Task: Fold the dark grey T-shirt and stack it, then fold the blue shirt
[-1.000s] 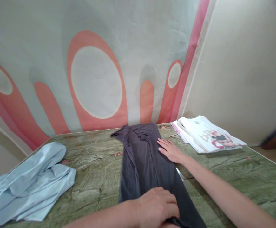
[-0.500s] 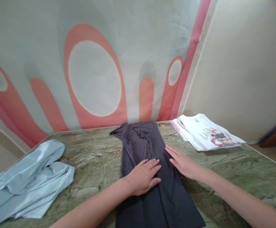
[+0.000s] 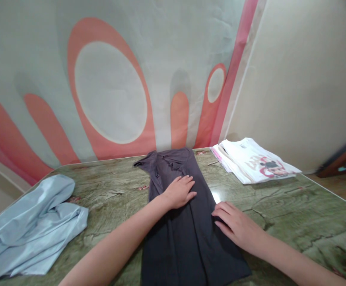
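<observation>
A dark grey garment (image 3: 185, 234) lies folded into a long strip down the middle of the green marbled table (image 3: 295, 206). My left hand (image 3: 179, 192) rests flat on its upper part, fingers stretched out toward the far end. My right hand (image 3: 235, 226) lies flat at the garment's right edge, lower down, fingers pointing left and touching the cloth. Neither hand grips anything.
A crumpled light blue garment (image 3: 32, 226) lies at the table's left edge. A stack of folded white shirts with a red print (image 3: 256, 163) sits at the far right corner. A wall with orange and white shapes (image 3: 110, 91) stands right behind the table.
My left hand has slid up the dark garment toward its far end. My right hand has moved down along the right edge toward me. The view has shifted a little.
</observation>
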A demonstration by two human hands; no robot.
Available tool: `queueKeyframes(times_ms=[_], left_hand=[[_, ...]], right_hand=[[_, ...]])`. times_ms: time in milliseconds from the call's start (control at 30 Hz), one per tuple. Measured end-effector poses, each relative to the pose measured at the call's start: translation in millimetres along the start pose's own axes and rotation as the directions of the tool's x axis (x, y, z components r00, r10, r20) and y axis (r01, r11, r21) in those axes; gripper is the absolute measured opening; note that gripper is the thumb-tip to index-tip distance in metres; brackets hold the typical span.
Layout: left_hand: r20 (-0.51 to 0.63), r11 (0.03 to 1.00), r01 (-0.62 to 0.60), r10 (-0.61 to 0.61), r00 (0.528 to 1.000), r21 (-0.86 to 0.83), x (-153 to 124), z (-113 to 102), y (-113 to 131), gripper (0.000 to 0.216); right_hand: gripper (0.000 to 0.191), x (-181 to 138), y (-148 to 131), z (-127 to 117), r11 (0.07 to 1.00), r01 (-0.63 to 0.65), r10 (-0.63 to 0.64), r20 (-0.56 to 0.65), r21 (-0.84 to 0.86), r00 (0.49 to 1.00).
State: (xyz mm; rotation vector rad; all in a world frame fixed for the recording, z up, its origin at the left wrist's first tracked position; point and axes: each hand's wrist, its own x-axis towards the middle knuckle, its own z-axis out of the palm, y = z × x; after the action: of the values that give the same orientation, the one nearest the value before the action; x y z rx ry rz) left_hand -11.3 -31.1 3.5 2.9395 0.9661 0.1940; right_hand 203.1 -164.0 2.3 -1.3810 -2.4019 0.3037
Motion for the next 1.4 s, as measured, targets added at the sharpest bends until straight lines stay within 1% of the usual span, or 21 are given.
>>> queueKeyframes(times_ms=[67,133,233,333,400,467,567,667,733,800,900,967,1067,1133,1267,1400], left_hand=[[-0.007,0.996,0.083,-0.083,0.997,0.023,1.6,7.1,-8.2,0.053],[-0.044,0.989,0.146,-0.145,0.989,0.020,-1.4,11.7,-14.3,0.055],[-0.121,0.986,0.162,-0.164,0.979,-0.029,-6.8,14.0,-19.9,0.051],[-0.194,0.976,0.186,-0.206,0.959,-0.115,-8.1,14.0,-25.7,0.037],[-0.230,0.961,0.215,-0.252,0.940,-0.173,-7.1,14.3,-32.0,0.028],[-0.249,0.950,0.227,-0.278,0.928,-0.216,-5.0,14.8,-40.4,0.024],[-0.241,0.943,0.238,-0.292,0.925,-0.231,0.5,14.5,-53.9,0.023],[-0.261,0.953,0.257,-0.292,0.920,-0.161,10.1,12.3,-64.2,0.024],[-0.286,0.969,0.240,-0.248,0.926,-0.062,18.0,10.3,-68.5,0.025],[-0.291,0.976,0.212,-0.189,0.938,0.049,25.8,8.3,-71.6,0.024],[-0.273,0.964,0.199,-0.147,0.951,0.174,35.1,5.6,-76.1,0.024],[-0.247,0.955,0.199,-0.143,0.959,0.220,38.4,3.4,-80.2,0.023],[-0.213,0.953,0.186,-0.136,0.968,0.239,38.9,-0.3,-87.5,0.023],[-0.226,0.953,0.193,-0.141,0.964,0.232,37.2,-1.7,-92.0,0.023],[-0.232,0.950,0.246,-0.200,0.952,0.191,32.1,2.2,-95.9,0.024],[-0.232,0.950,0.266,-0.225,0.946,0.162,26.2,7.4,-92.0,0.026]], right_hand=[[0.016,-2.2,-0.3,-2.7,1.000,0.003,-0.003,0.037,0.018,0.999],[0.015,-5.1,2.6,-7.9,0.998,-0.001,-0.003,0.073,0.057,0.997],[0.013,-6.6,5.6,-15.6,0.994,0.003,-0.014,0.096,0.113,0.995],[0.013,-4.2,5.3,-19.0,0.989,0.012,-0.028,0.102,0.149,0.994],[0.012,-3.0,4.5,-19.8,0.983,0.011,-0.037,0.140,0.182,0.989],[0.010,-2.8,3.0,-20.9,0.977,0.007,-0.048,0.192,0.212,0.980],[0.008,-1.2,-3.5,-23.4,0.972,0.018,-0.078,0.251,0.233,0.965],[0.011,10.4,-14.4,-23.6,0.971,0.076,-0.136,0.264,0.226,0.955],[0.019,25.8,-19.9,-20.2,0.973,0.128,-0.170,0.220,0.194,0.960],[0.028,45.1,-20.9,-12.9,0.977,0.157,-0.178,0.141,0.147,0.974],[0.045,71.2,-14.8,4.3,0.988,0.142,-0.145,0.043,0.063,0.988],[0.055,80.8,-9.1,17.3,0.993,0.118,-0.118,0.047,0.003,0.992],[0.062,83.1,-3.1,32.4,0.992,0.112,-0.104,0.118,-0.063,0.988],[0.062,80.9,-1.4,37.0,0.989,0.125,-0.112,0.150,-0.081,0.982],[0.060,78.7,-1.3,36.2,0.987,0.143,-0.131,0.152,-0.072,0.980],[0.059,79.3,-2.4,33.4,0.988,0.140,-0.127,0.165,-0.070,0.978]])
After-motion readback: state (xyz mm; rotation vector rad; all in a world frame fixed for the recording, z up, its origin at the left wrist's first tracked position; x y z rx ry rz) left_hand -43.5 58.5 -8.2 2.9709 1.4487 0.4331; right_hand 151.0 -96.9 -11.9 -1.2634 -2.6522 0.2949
